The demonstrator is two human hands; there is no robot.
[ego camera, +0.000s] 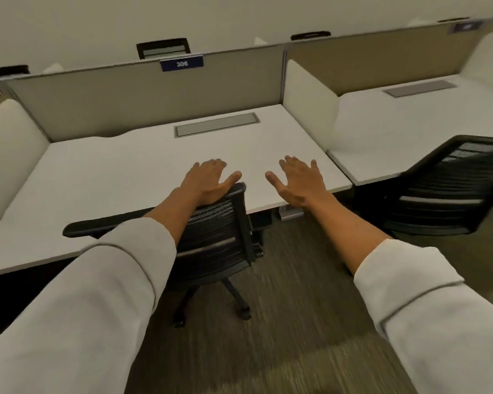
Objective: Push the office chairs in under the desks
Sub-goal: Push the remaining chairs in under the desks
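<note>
A black mesh office chair (217, 237) stands with its seat under the white desk (111, 172) and its backrest against the desk's front edge. My left hand (211, 180) rests flat on the top of the backrest, fingers spread, not gripping. My right hand (298, 180) hovers open over the desk edge to the right of the chair, holding nothing. A second black mesh chair (450, 189) stands at the right, turned at an angle in front of the neighbouring desk (410, 118).
Grey partition panels (143, 100) with a blue "306" label (182, 63) close off the back of the desks; white side dividers (308, 100) separate them. More chair backs show beyond the partition. Brown carpet (291, 308) lies behind the chairs.
</note>
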